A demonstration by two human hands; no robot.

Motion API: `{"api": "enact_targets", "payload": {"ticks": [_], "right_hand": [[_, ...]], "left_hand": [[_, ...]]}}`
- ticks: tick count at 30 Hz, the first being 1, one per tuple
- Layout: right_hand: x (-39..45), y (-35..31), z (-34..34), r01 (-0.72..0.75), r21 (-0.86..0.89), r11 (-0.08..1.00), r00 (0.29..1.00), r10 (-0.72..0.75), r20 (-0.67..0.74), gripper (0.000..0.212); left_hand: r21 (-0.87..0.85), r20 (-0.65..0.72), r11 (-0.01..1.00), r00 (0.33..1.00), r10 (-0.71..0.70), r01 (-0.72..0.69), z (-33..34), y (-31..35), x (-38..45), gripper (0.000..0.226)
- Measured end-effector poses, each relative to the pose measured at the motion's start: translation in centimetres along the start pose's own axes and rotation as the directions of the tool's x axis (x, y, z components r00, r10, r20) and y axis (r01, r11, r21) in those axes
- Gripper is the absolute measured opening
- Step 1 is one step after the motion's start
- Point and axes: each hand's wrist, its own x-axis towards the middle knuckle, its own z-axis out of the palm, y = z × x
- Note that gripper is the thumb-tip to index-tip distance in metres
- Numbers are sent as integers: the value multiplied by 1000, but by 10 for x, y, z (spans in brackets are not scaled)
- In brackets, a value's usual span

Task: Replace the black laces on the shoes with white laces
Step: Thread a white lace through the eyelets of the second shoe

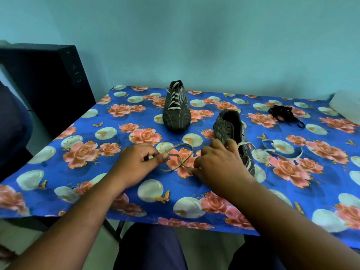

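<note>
Two dark striped shoes stand on the flowered table. The far shoe carries white laces through its eyelets. The near shoe has a white lace only through its toe end; one end loops left across the cloth, the other trails right. My left hand pinches the left end of that lace between thumb and forefinger. My right hand rests on the toe of the near shoe and pinches the lace near it. A pile of black laces lies at the back right.
The table cloth is blue with pink roses and white balls. A black box-like unit stands left of the table. A pale object sits at the far right edge. My knees show below the front edge.
</note>
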Motion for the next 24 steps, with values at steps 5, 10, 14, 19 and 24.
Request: {"api": "enact_targets", "payload": {"ticks": [5,10,14,19,24], "right_hand": [[3,1,-7,18,121,993,997,-27,75,47],[11,7,-16,-11,99,995,997,4,72,56],[19,9,-11,-71,111,991,997,70,8,42],[25,11,-13,-80,294,953,990,111,-91,42],[23,24,-13,26,379,925,981,50,-188,30]], "left_hand": [[81,-42,983,986,-164,167,5,0,19,12],[391,21,911,988,-152,132,14,17,40,26],[489,11,867,993,-115,95,16,22,47,15],[418,-82,884,961,266,-209,16,31,40,11],[-44,-200,964,948,248,-262,10,55,28,10]]}}
